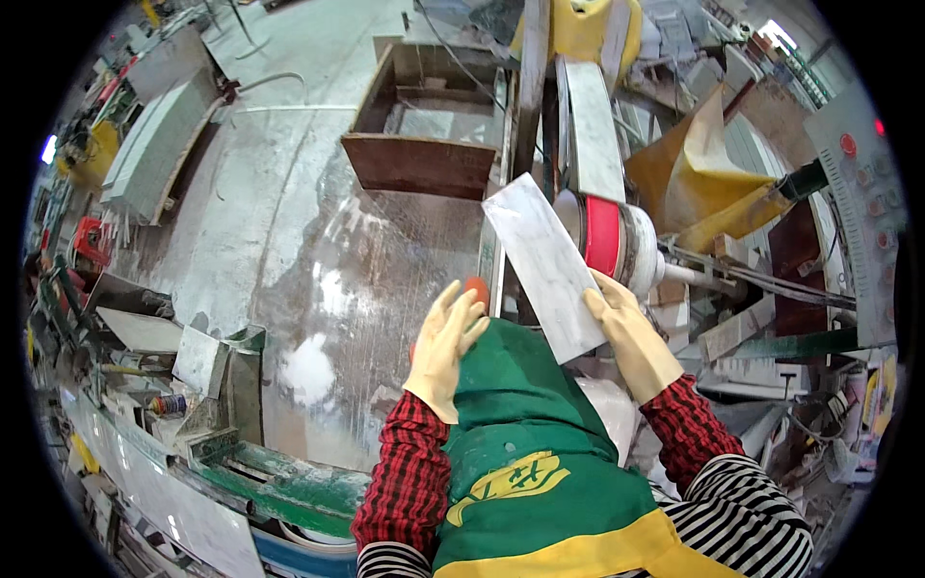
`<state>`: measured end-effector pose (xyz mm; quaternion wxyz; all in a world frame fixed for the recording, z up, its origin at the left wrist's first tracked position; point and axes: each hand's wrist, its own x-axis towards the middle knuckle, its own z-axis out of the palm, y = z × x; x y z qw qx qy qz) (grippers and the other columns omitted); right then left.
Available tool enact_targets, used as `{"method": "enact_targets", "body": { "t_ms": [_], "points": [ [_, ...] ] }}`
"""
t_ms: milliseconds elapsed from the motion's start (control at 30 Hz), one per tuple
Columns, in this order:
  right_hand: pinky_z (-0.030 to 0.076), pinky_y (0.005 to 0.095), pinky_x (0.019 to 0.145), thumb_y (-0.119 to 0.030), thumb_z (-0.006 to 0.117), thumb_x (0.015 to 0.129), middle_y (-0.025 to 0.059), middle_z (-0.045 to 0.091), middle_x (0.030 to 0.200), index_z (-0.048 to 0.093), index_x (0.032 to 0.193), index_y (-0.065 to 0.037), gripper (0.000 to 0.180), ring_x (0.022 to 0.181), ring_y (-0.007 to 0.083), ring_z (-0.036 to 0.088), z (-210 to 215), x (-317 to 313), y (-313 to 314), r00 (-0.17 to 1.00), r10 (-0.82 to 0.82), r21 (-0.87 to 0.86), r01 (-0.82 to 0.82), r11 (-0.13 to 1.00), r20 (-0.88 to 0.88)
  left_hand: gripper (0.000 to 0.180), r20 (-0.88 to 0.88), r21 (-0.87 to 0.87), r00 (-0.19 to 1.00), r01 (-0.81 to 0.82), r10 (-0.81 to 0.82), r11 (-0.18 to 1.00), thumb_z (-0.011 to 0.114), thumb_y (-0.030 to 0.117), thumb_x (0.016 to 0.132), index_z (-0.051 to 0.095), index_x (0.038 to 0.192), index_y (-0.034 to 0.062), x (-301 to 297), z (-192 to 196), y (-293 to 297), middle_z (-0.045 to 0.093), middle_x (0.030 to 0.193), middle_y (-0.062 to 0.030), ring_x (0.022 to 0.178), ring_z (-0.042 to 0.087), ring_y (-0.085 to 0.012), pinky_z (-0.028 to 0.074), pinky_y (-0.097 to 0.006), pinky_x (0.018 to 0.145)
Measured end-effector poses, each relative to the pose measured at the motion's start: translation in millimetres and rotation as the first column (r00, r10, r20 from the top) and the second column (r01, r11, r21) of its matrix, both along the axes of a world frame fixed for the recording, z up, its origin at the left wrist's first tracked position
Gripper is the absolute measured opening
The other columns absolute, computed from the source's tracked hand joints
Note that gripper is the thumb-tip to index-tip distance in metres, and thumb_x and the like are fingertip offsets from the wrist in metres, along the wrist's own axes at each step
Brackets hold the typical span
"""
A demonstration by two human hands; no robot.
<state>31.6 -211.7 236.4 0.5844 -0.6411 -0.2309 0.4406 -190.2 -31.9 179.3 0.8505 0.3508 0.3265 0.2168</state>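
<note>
A white rectangular marble tile (547,272) with grey veining lies at a slant in front of my body. My right hand (631,332), in a cream glove, grips its lower right edge with the thumb on the tile's face. Left of the tile, my left hand (443,342), gloved the same way, is held in the air with its fingers apart and nothing in them. A rounded orange thing (477,290) shows just behind its fingertips; its kind is unclear. Beyond the tile sits a machine drum with a red band (603,236), partly hidden by it.
A brown open box (419,164) stands ahead on the wet, dusty floor. On the right are a control panel (858,207) and a yellow sheet (703,173). A green metal frame (289,482) lies at lower left, and stacked slabs (159,144) stand at far left.
</note>
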Motion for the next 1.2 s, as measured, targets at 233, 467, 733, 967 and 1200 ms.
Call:
{"method": "enact_targets", "body": {
  "t_ms": [233, 467, 733, 967, 1200],
  "points": [
    [0.056, 0.0342, 0.109, -0.015, 0.08, 0.103, 0.0088, 0.072, 0.144, 0.059, 0.157, 0.002, 0.06, 0.125, 0.018, 0.071, 45, -49, 68, 0.984, 0.147, 0.056, -0.142, 0.988, -0.105, 0.049, 0.355, 0.047, 0.929, -0.129, 0.104, 0.991, 0.057, 0.024, 0.117, 0.05, 0.16, 0.0044, 5, 59, -10, 0.064, 0.151, -0.0117, 0.137, 0.064, -0.0244, 0.053, -0.044, 0.115],
    [0.056, 0.0335, 0.105, -0.017, 0.072, 0.108, 0.0087, 0.079, 0.13, 0.066, 0.152, -0.005, 0.046, 0.12, 0.0166, 0.072, 21, -62, 135, 0.888, 0.371, 0.023, -0.391, 0.92, 0.271, 0.047, 0.201, 0.285, 0.796, -0.606, 0.572, 0.743, 0.064, 0.022, 0.114, 0.056, 0.156, 0.0028, -136, 67, -4, 0.069, 0.146, -0.0091, 0.132, 0.065, -0.0191, 0.051, -0.037, 0.114],
    [0.037, 0.0487, 0.128, -0.053, 0.056, 0.111, 0.0228, 0.049, 0.169, 0.05, 0.165, -0.006, 0.072, 0.155, 0.0406, 0.046, -37, 197, 111, 0.061, 0.335, -0.335, 0.339, 0.879, 0.94, 0.05, -0.12, 0.453, 0.109, -0.878, 0.987, 0.152, 0.058, 0.039, 0.117, 0.056, 0.156, 0.0074, -371, 39, -152, 0.068, 0.143, -0.0067, 0.129, 0.066, -0.0193, 0.055, -0.04, 0.109],
    [0.028, 0.0445, 0.134, -0.056, 0.049, 0.115, 0.0147, 0.028, 0.183, 0.029, 0.177, -0.01, 0.08, 0.165, 0.0313, 0.034, -126, 262, 65, 0.638, 0.224, -0.257, -0.043, 0.965, 0.737, 0.053, -0.27, 0.344, -0.413, -0.885, 0.87, -0.313, 0.048, 0.047, 0.117, 0.059, 0.152, 0.0085, -444, -28, -253, 0.069, 0.141, -0.0078, 0.124, 0.07, -0.0261, 0.057, -0.043, 0.107],
    [0.032, 0.0461, 0.133, -0.052, 0.051, 0.116, 0.0126, 0.026, 0.184, 0.027, 0.178, -0.013, 0.078, 0.164, 0.03, 0.035, -111, 237, 57, 0.213, 0.429, -0.452, 0.073, 0.889, 0.878, 0.041, 0.057, 0.09, -0.483, -0.869, 0.874, -0.487, 0.052, 0.037, 0.113, 0.065, 0.139, 0.008, -508, -101, -221, 0.072, 0.137, -0.0126, 0.124, 0.07, -0.0323, 0.055, -0.048, 0.109]
  ]
}}
